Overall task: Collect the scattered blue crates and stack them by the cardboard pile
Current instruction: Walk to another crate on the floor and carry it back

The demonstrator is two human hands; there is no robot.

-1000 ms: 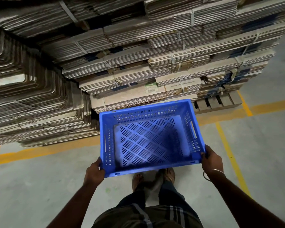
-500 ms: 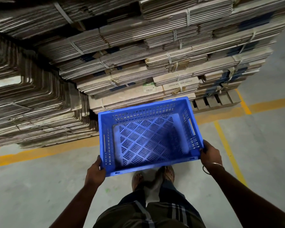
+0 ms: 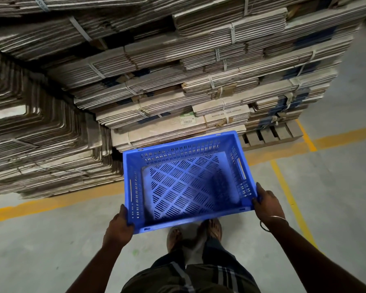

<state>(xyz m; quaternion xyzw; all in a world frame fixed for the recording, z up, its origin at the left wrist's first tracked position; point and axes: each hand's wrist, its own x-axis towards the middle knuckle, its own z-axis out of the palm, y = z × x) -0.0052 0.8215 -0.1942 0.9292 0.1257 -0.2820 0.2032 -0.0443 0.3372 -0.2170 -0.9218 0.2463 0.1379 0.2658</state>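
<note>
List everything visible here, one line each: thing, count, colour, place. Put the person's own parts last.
crate: one, blue, slotted, empty, held level in front of the person, near the cardboard
cardboard pile: many strapped bundles of flattened boxes, brown-grey, stacked high across the top and left
pallet: one, pale wood, under the right part of the pile
label: one, white and green, on a low bundle
floor lines: several, yellow, painted on the grey concrete floor
bangle: one, metal, on the right wrist
left hand: gripping the crate's near left corner
right hand: gripping the crate's near right corner
feet: two, below the crate
</note>
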